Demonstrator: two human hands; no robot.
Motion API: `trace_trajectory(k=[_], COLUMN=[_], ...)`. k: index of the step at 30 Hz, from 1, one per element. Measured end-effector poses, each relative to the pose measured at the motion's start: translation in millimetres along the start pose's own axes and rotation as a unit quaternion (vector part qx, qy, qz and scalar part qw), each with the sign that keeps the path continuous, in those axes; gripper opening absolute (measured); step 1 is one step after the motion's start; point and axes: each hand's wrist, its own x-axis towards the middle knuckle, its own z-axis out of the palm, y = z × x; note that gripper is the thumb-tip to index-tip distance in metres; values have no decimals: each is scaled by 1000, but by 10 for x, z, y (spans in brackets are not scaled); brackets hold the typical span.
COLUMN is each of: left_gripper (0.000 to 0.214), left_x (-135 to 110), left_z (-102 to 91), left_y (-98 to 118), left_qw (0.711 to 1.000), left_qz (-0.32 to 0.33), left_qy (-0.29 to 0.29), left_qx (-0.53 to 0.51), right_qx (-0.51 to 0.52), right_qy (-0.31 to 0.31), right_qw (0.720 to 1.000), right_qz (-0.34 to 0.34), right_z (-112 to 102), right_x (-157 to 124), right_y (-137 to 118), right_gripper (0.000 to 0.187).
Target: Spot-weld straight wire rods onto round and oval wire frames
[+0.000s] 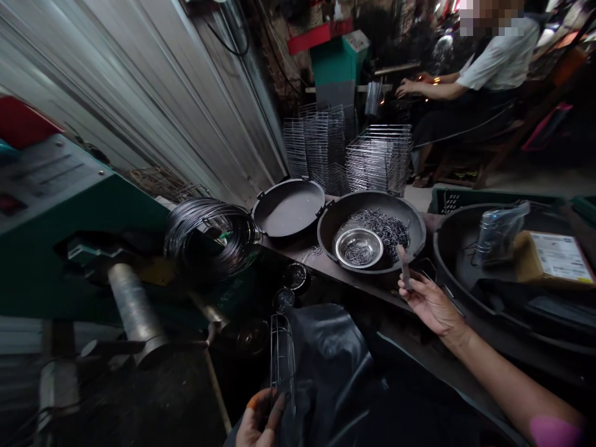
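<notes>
While pans [289, 208] line bench [295, 248] | corrugated wall [209, 99] | left grip [259, 417] holds wire frame [284, 347] | right grip [429, 304] holds strip [403, 266]

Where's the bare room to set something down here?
The left pan, between the wire coil and the middle pan, looks bare apart from specks. The middle pan is crowded with a metal bowl and heaped wire pieces, though its upper-left floor shows. The right pan holds a box and plastic bag.

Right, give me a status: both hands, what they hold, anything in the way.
Left hand gripping wire frame. Right hand holding flat strip. Pan of wire bits just beyond strip, possible obstacle.
</notes>
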Motion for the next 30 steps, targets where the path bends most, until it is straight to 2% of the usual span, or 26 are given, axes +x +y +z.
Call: trace_trajectory(k=[4,9,16,23,30], left_gripper=[44,45,49,47,51], left_x=[9,-24,19,-62,-12], left_z=[-3,18,-18,38,13], left_y=[-5,-21,0,4,3], left_qw=[1000,1000,999,1000,999], left_qz=[-26,-15,-44,-7,-20], left_qy=[-11,2,-18,-12,-20], left_qx=[5,-9,5,-17,18], right_qx=[9,24,18,-11,-29], right_qy=[16,22,30,71,118], right_qw=[1000,999,999,997,992], right_qz=[-3,-7,13,-28,-47], right_z=[39,3,-17,-45,-147], right_x=[-10,21,42,91,158], right_y=[-5,35,49,90,123], right_gripper=[27,28,30,33,33])
